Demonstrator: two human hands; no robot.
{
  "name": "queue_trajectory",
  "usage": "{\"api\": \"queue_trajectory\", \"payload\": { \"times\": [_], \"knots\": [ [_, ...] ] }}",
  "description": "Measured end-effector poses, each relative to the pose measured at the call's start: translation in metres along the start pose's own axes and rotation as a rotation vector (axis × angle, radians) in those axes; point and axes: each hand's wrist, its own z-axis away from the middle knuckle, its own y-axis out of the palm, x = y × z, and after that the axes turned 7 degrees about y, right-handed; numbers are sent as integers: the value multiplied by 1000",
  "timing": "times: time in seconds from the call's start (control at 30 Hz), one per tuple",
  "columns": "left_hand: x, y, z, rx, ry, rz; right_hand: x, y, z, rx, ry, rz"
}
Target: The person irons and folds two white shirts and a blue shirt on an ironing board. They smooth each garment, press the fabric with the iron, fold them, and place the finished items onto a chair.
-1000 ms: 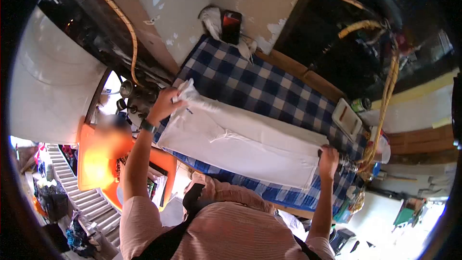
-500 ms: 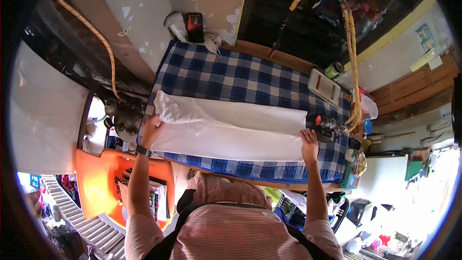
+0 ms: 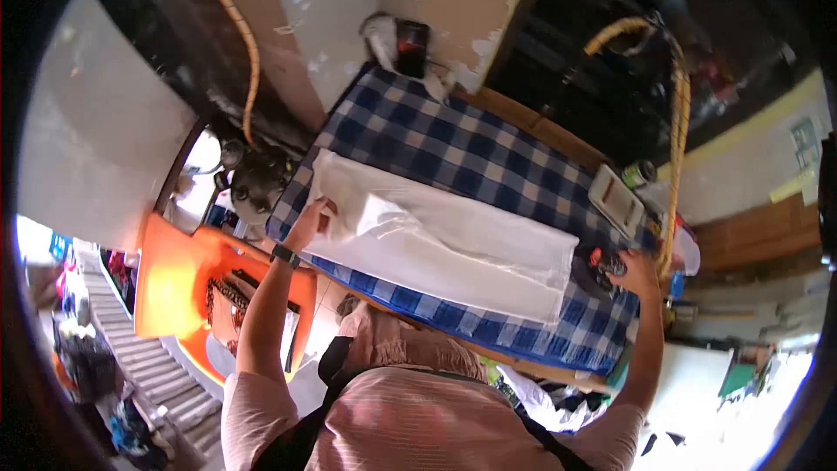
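A long white folded cloth (image 3: 453, 240), seemingly a garment, lies slantwise over a blue-and-white checked cover. My left hand (image 3: 309, 225), with a dark band on its wrist, rests at the cloth's left end, thumb and fingers apart. At the other end, my right hand (image 3: 638, 274) is around the handle of a dark clothes iron (image 3: 596, 274). The iron stands on the checked cover just beyond the cloth's right edge; my fingers hide part of its handle. Creases run along the middle of the cloth, and a bright patch of light falls near its left part.
The checked cover (image 3: 427, 135) spreads over the table. A white tray (image 3: 617, 201) and a green can (image 3: 639, 174) stand at the back right. A yellow wrapped cord (image 3: 677, 148) hangs near the iron. An orange chair (image 3: 170, 283) holding things is at the left.
My right hand has left the cloth's right edge and moved right onto the iron. My left hand stays at the cloth's left end. The whole view has tilted.
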Motion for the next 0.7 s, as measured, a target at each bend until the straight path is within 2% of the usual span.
{"api": "queue_trajectory", "payload": {
  "times": [0.07,0.1,0.13,0.17,0.2,0.23,0.27,0.33,0.37,0.4,0.43,0.47,0.53,0.57,0.6,0.67,0.7],
  "knots": [
    [-21,0,25,49,-174,-145,11,-19,-14,187,-5,-7],
    [-13,-7,25,-19,-195,-340,0,-1,-17,172,11,-31],
    [3,-16,21,-50,-192,-333,-18,25,-17,159,33,-55],
    [20,-28,17,-243,114,-667,-26,37,-35,141,-17,-42],
    [30,-33,13,-402,418,-1008,-34,51,-31,168,159,-383],
    [24,-30,9,-474,449,-964,-32,52,-28,200,345,-725],
    [19,-26,1,-469,446,-961,-32,52,-31,203,350,-721],
    [-8,-9,-18,-604,362,-821,-11,36,-41,273,687,-940],
    [-15,-7,-35,-600,363,-809,29,15,-45,134,784,-938],
    [-19,-7,-51,-623,498,-911,48,1,-48,137,793,-926],
    [-19,-8,-65,-636,636,-1016,64,-7,-48,136,669,-939],
    [-19,-9,-78,-613,632,-1012,75,-11,-48,135,551,-951],
    [-21,-5,-106,-658,397,-1082,91,-14,-54,313,555,-820],
    [-32,0,-108,-662,276,-1037,117,-14,-57,273,506,-849],
    [-34,4,-113,-647,278,-1028,151,-11,-61,236,452,-874],
    [-31,6,-122,-845,237,-1078,201,6,-76,125,242,-652],
    [-23,7,-123,-970,367,-1078,229,1,-82,238,294,-658]
  ]
}}
